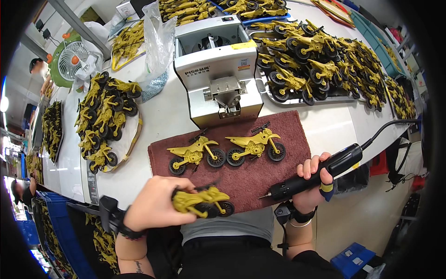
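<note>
Bright, even light — edges bend, darken.

Two toy motorbikes (195, 152) (256, 144) on mat (260, 181), one held (204, 202); one screwdriver (316, 174).

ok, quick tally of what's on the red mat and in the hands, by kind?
Yellow toy bikes: 3, two on the red mat at and, one in the left hand at
Electric screwdriver: 1, in the right hand
Total: 4
</note>
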`<state>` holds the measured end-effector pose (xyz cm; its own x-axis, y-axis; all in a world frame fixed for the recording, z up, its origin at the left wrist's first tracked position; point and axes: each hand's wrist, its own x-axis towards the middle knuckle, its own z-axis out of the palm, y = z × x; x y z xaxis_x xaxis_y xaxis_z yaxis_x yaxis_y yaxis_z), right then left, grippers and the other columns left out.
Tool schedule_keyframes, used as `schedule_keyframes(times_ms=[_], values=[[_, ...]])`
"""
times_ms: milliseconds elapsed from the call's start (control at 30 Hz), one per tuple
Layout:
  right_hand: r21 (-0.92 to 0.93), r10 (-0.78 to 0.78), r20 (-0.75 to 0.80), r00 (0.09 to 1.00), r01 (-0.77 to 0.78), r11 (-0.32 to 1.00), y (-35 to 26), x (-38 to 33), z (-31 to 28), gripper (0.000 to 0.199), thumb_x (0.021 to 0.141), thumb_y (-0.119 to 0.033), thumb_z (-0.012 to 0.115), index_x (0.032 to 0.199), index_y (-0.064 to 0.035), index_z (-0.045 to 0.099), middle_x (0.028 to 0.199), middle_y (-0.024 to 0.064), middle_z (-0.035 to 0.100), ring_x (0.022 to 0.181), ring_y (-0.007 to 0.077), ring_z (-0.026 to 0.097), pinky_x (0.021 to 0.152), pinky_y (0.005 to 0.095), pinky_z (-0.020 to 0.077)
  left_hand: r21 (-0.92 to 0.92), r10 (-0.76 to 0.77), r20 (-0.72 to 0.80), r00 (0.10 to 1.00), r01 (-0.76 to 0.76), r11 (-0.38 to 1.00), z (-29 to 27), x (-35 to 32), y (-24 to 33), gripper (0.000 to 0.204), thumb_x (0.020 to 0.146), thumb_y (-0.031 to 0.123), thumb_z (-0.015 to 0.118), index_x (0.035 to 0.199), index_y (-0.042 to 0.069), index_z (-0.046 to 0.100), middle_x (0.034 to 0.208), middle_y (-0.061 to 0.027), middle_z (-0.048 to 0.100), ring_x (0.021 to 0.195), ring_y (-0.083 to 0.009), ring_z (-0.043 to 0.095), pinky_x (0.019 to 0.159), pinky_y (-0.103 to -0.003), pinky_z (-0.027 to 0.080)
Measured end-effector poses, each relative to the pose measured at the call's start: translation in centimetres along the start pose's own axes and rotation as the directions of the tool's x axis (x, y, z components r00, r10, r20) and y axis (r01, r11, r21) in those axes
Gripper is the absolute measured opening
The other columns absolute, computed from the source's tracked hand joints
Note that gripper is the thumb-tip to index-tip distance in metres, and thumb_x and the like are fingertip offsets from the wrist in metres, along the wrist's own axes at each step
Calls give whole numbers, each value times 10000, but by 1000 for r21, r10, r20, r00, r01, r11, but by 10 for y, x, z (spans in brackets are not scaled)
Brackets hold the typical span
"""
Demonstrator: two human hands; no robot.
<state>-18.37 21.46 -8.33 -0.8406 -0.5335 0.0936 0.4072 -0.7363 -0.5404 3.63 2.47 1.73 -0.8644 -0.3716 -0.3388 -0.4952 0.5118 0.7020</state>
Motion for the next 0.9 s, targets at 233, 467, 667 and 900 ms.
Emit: schedule_keyframes(times_ms=[233, 467, 667, 900], values=[[-3, -11, 19, 1000, 11, 1000, -1, 1, 5, 309, 787, -129, 566, 1040, -41, 412, 747, 44, 429, 621, 125, 437, 619, 275, 406, 299, 89, -408, 909, 41, 953, 4, -7, 16, 448, 509, 122, 749, 919, 58, 582, 858, -111, 593, 783, -286, 591, 694, -344, 480], [121, -30, 122, 992, 15, 993, -5, -6, -5, 289, 795, -134, 543, 1038, -50, 412, 738, 54, 428, 611, 134, 436, 610, 292, 400, 19, 288, 15, 958, -288, 957, 38, 70, 52, 508, 585, 139, 700, 1019, 22, 463, 823, -206, 586, 802, -378, 585, 707, -407, 472], [154, -116, 93, 989, 101, 983, -41, -30, -8, 311, 768, -129, 562, 1016, -48, 391, 716, 77, 442, 566, 160, 452, 536, 311, 386, 110, 349, -9, 937, -346, 932, 76, 90, 57, 601, 627, 153, 686, 1139, -32, 431, 1021, -244, 534, 929, -371, 545, 811, -391, 448], [-30, -90, -2, 996, 90, 995, -81, -1, 5, 238, 847, -123, 498, 1076, -84, 448, 751, 41, 428, 602, 132, 412, 600, 281, 372, 315, 476, -139, 869, -417, 853, 75, 46, 66, 643, 691, 168, 688, 1255, 7, 425, 1145, -179, 514, 1011, -305, 528, 839, -375, 425]])
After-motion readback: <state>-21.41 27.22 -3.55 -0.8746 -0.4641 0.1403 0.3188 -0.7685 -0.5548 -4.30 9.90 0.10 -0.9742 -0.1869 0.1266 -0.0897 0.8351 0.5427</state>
